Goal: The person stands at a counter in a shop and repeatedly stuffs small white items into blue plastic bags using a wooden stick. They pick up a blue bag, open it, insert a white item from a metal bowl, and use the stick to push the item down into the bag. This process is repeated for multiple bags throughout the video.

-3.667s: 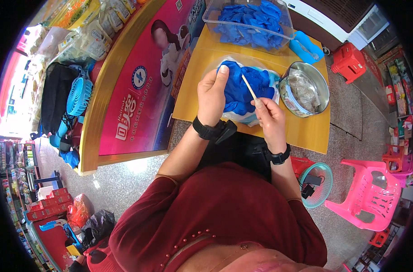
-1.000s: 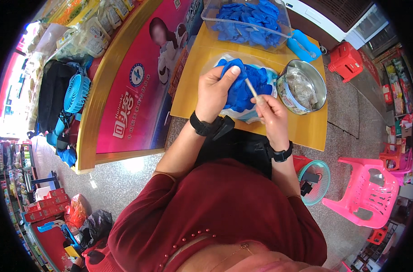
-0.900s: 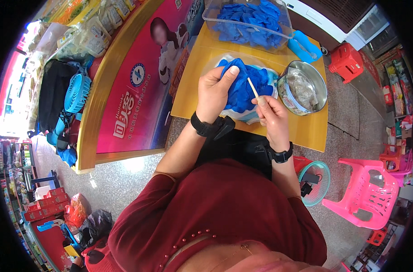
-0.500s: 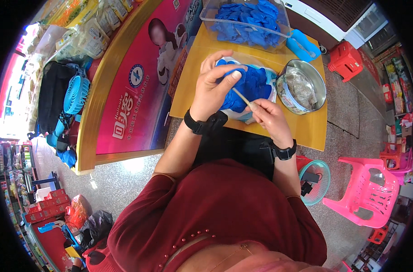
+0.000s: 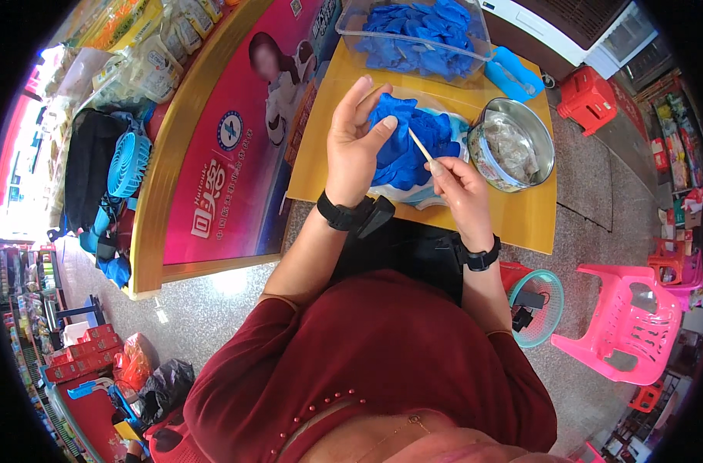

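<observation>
Holds the left hand with fingers raised and parted and thumb held out from them, just at the left side of a loose heap of thin, crumpled, deep-blue pieces; cannot tell if touching them with the thumb. Pinches with the right hand, between thumb and fingers, a slender, pale wooden stick, slanting up and left across the heap; cannot tell if resting at the tip on the blue or just above. Wears black straps on both wrists and a dark-red top. Has at far left a light-blue plastic fan, then a gold-edged counter with a glossy pink printed panel. Works over a smooth yellow table, with the heap lying there on white-and-light-blue material. Has behind the heap a clear rectangular plastic tub of more blue pieces; right of the heap, a round metal tin with a patterned side, containing crumpled clear plastic; past that, near the far corner, a bright-blue hollow object. Has, off the table, a turquoise perforated plastic basket holding dark objects, a red plastic stool and, farthest right, a pink plastic armchair.
</observation>
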`<move>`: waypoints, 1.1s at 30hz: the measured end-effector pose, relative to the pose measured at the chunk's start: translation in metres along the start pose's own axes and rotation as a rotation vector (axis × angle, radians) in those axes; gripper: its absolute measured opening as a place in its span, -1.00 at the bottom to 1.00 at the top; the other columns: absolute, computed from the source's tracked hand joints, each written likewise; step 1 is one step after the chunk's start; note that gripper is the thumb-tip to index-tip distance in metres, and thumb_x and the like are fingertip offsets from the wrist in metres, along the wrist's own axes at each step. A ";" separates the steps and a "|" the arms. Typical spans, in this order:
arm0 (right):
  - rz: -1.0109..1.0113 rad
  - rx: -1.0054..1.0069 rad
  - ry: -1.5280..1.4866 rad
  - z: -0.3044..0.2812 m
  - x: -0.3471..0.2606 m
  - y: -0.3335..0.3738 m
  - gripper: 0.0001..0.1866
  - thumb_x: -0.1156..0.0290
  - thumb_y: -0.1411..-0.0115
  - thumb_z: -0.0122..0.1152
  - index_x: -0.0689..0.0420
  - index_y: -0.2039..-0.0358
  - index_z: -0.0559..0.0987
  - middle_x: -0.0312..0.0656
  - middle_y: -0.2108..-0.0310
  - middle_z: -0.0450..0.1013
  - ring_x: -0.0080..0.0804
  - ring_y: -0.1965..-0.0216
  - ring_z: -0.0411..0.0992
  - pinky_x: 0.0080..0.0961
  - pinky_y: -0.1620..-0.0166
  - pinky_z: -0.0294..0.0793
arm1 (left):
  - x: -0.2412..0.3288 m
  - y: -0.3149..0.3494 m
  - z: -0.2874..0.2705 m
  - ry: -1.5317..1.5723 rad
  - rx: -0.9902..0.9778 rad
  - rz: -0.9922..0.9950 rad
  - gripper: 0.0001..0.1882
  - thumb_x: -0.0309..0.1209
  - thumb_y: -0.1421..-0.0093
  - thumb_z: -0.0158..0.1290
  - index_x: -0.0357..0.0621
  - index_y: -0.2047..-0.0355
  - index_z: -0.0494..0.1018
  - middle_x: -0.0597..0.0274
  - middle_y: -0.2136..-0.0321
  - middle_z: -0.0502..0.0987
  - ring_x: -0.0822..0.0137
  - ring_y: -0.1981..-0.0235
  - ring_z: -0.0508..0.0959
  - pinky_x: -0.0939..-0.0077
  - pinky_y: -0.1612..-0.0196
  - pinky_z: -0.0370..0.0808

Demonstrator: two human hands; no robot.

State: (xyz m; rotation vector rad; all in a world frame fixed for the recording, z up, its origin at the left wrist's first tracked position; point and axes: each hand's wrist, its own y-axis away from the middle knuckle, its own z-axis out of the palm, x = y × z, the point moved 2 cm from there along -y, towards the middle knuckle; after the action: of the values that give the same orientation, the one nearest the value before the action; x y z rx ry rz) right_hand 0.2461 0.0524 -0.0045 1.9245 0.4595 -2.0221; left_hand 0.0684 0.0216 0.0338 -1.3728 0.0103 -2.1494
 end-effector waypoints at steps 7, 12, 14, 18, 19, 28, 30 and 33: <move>-0.054 0.046 0.019 0.002 0.005 -0.002 -0.83 0.44 -0.19 0.30 0.23 0.24 0.62 -0.37 0.45 0.48 -0.70 0.43 0.38 -0.75 0.36 0.33 | -0.008 -0.005 -0.018 0.107 -0.020 -0.314 -0.83 -0.48 -0.23 0.12 -0.24 0.18 0.56 0.23 0.32 0.61 0.47 0.33 0.58 0.61 0.20 0.49; -0.117 0.089 -0.041 0.001 0.010 -0.004 -0.85 0.55 -0.14 0.33 0.23 0.25 0.62 -0.35 0.39 0.52 -0.70 0.38 0.41 -0.75 0.28 0.40 | 0.000 0.000 -0.011 -0.118 0.072 -0.173 -0.87 -0.43 -0.20 0.19 -0.27 0.35 0.61 0.37 0.44 0.59 0.61 0.44 0.49 0.71 0.34 0.42; -0.144 0.099 -0.035 0.000 0.011 -0.005 -0.85 0.57 -0.13 0.32 0.24 0.26 0.62 -0.34 0.38 0.53 -0.71 0.37 0.42 -0.75 0.26 0.42 | 0.000 0.000 -0.010 -0.128 0.055 -0.188 -0.86 -0.42 -0.19 0.20 -0.27 0.39 0.61 0.39 0.48 0.58 0.63 0.48 0.47 0.72 0.40 0.40; -0.229 0.166 0.039 0.003 0.007 -0.002 -0.87 0.58 -0.12 0.33 0.24 0.28 0.62 -0.32 0.38 0.54 -0.69 0.37 0.43 -0.73 0.28 0.42 | -0.002 0.001 -0.014 -0.153 -0.015 -0.242 -0.85 -0.38 -0.19 0.20 -0.24 0.39 0.61 0.34 0.48 0.60 0.59 0.47 0.50 0.70 0.34 0.42; -0.255 0.193 0.069 0.004 0.003 -0.001 -0.87 0.58 -0.11 0.33 0.24 0.29 0.62 -0.31 0.39 0.54 -0.68 0.38 0.42 -0.72 0.29 0.42 | -0.002 0.000 -0.015 -0.169 -0.014 -0.238 -0.84 -0.38 -0.19 0.21 -0.24 0.39 0.61 0.34 0.49 0.59 0.60 0.47 0.50 0.70 0.35 0.42; -0.570 0.329 0.486 0.005 -0.013 0.007 -0.87 0.58 -0.07 0.35 0.22 0.32 0.63 -0.16 0.47 0.50 -0.39 0.48 0.43 -0.57 0.41 0.40 | 0.002 0.001 -0.015 -0.312 -0.038 -0.221 -0.82 -0.36 -0.19 0.21 -0.25 0.40 0.62 0.38 0.50 0.58 0.62 0.48 0.47 0.70 0.36 0.40; -0.537 0.341 0.483 0.005 -0.013 0.009 -0.87 0.56 -0.08 0.34 0.24 0.32 0.63 -0.17 0.47 0.50 -0.44 0.49 0.42 -0.58 0.42 0.39 | -0.006 0.002 -0.016 -0.334 -0.039 -0.190 -0.82 -0.36 -0.19 0.21 -0.25 0.39 0.62 0.39 0.50 0.58 0.62 0.48 0.47 0.71 0.36 0.41; -0.492 0.342 0.394 0.009 -0.012 0.012 -0.88 0.53 -0.12 0.33 0.26 0.31 0.62 -0.20 0.47 0.51 -0.54 0.51 0.40 -0.62 0.44 0.38 | -0.005 0.003 -0.012 -0.287 -0.036 -0.145 -0.83 -0.37 -0.19 0.20 -0.25 0.37 0.62 0.40 0.49 0.58 0.62 0.48 0.47 0.71 0.35 0.41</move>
State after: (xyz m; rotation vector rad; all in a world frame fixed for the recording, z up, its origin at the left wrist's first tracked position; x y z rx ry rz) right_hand 0.2434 0.0378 0.0076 2.6554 0.7899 -2.1028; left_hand 0.0615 0.0175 0.0228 -1.7391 -0.1671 -2.0539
